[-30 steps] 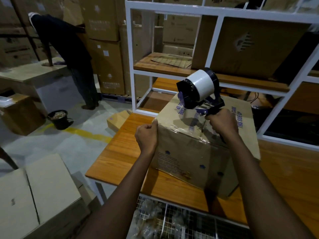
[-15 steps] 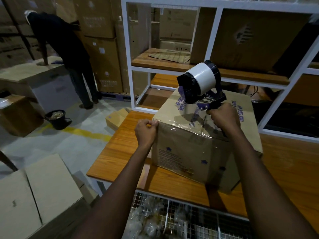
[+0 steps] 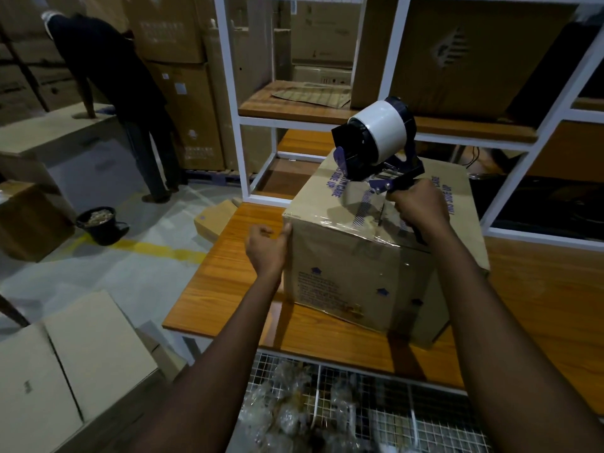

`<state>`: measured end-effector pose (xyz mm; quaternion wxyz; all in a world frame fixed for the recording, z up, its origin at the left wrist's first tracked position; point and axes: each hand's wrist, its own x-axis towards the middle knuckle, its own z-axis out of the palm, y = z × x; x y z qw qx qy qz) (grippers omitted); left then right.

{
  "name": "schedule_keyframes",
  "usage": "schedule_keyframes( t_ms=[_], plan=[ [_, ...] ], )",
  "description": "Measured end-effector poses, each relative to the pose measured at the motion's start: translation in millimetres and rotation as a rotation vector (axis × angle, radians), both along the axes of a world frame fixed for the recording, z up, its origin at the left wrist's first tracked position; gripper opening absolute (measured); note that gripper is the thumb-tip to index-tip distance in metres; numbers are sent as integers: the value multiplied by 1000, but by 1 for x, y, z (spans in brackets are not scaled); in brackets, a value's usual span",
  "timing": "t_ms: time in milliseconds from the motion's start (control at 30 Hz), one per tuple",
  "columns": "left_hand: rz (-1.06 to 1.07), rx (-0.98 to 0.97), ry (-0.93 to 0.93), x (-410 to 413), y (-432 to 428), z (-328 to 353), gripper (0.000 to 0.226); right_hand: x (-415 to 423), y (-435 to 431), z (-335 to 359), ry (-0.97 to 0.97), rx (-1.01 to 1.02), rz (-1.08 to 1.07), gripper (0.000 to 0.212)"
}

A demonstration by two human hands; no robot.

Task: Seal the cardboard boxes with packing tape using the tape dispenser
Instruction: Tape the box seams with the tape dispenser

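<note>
The left hand (image 3: 264, 250) has slipped down from the near left top corner of the cardboard box (image 3: 359, 282) and now lies against the box's left side, just under that corner. The right hand (image 3: 420, 207) and the tape dispenser (image 3: 376, 152) sit much where they were. The box stands on the wooden table (image 3: 228, 273), turned with one corner toward the camera, and shiny clear tape (image 3: 343, 223) runs along its near top edge. The dispenser rests on the box top, its white tape roll (image 3: 380, 125) raised above the lid. The right hand is clenched round the handle. The left hand's fingers are curled into a loose fist with nothing visible in it, the thumb touching the box edge. A wire basket (image 3: 376, 416) lies below the table's near edge, and a white shelf frame (image 3: 233, 93) rises behind it. Far left, a person in dark clothes (image 3: 111, 67) bends over a box beside a black bucket (image 3: 98, 223).
</note>
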<state>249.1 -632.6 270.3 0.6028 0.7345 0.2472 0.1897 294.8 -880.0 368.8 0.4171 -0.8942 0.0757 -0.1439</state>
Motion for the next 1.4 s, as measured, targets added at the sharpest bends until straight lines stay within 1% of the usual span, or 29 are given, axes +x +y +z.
schedule_keyframes(
  t_ms=[33, 67, 100, 133, 167, 200, 267, 300, 400, 467, 500, 533, 567, 633, 667, 700, 800, 833, 867, 933, 1067, 1167, 1267, 1400],
  plan=[
    [64, 256, -92, -3, -7, 0, 36, -1, 0, 0, 4, 21, 8, 20],
    [61, 519, -213, -7, -16, 1, 46, -1, -1, 1, 9, 46, 16, 17],
    [-12, 744, -349, -9, -26, 0, 60, -2, -1, 2, 15, 77, 24, 15],
    [-136, 926, -463, -11, -38, -2, 72, -2, -3, 3, 16, 107, 32, 14],
    [-276, 1059, -543, -12, -52, -8, 81, -3, -5, 4, 15, 136, 40, 14],
    [-394, 1168, -565, -13, -66, -16, 90, -3, -7, 5, 17, 168, 48, 12],
    [-518, 1334, -501, -15, -86, -36, 106, -5, -10, 7, 22, 244, 71, 10],
    [-537, 1371, -452, -14, -91, -48, 110, -6, -12, 8, 25, 272, 81, 11],
    [-532, 1323, -366, -18, -100, -73, 102, -9, -19, 12, 46, 339, 125, 11],
    [-507, 1258, -337, -21, -108, -70, 101, -11, -32, 15, 72, 371, 159, 12],
    [-515, 1243, -327, -26, -111, -73, 102, -11, -42, 17, 76, 370, 168, 11],
    [-496, 1227, -358, -34, -117, -66, 103, -11, -54, 20, 72, 360, 168, 11],
    [-496, 1220, -360, -35, -121, -77, 104, -11, -67, 23, 58, 340, 164, 11],
    [-466, 1163, -291, -36, -130, -83, 105, -8, -95, 30, 9, 294, 156, 16],
    [-423, 1148, -233, -37, -140, -81, 108, -6, -108, 33, -8, 284, 160, 20],
    [-357, 1141, -221, -37, -152, -79, 112, -4, -119, 35, -15, 282, 169, 24],
    [-436, 1138, -372, -30, -196, -62, 113, 5, -140, 33, -3, 247, 169, 28],
    [-427, 1126, -382, -31, -209, -59, 112, 9, -144, 29, 4, 225, 170, 28],
    [-395, 1095, -368, -35, -221, -52, 110, 11, -146, 23, 9, 205, 180, 27],
    [-358, 1033, -343, -36, -234, -61, 106, 15, -147, 10, 20, 166, 214, 25],
    [-286, 1028, -353, -42, -256, -70, 101, 21, -152, -7, 59, 41, 263, 15],
    [-293, 1014, -344, -51, -275, -73, 95, 25, -156, -9, 61, 51, 314, 14],
    [-264, 1021, -321, -62, -293, -74, 95, 27, -159, -8, 52, 76, 361, 13],
    [-185, 1074, -342, -72, -309, -74, 94, 28, -162, -7, 63, 72, 399, 21]
  ],
)
